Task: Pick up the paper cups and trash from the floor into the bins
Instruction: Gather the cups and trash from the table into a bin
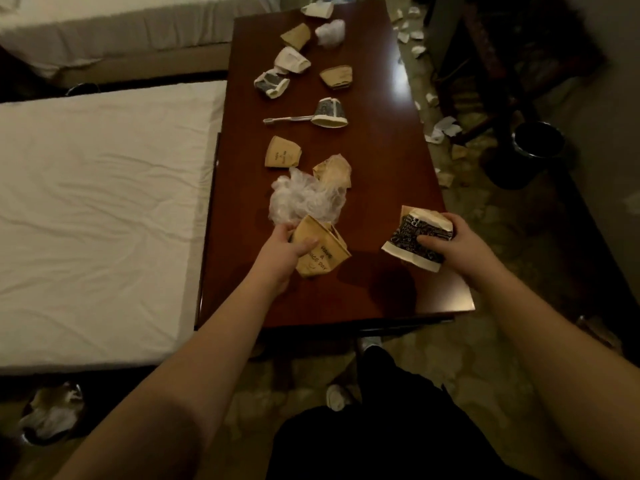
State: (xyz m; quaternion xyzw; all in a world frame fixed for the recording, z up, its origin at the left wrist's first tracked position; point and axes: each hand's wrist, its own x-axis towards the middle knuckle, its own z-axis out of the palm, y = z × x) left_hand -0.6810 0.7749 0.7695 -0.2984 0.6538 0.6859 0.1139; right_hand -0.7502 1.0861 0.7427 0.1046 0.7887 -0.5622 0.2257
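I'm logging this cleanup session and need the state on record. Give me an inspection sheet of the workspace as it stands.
Surface: dark wooden table, glossy, strewn with trash.
Job's things: tan paper cup gripped by the left hand; black-patterned cup gripped by the right hand; black bin on the floor to the right; second bin, holding trash, at lower left.
Clutter: crumpled plastic, several crushed cups, a toothbrush on the table; paper scraps on the floor.
Grippers: both hands hold cups over the table's near end.
Cables: nothing seen.
Surroundings: white mattress to the left; dark furniture beyond the black bin.
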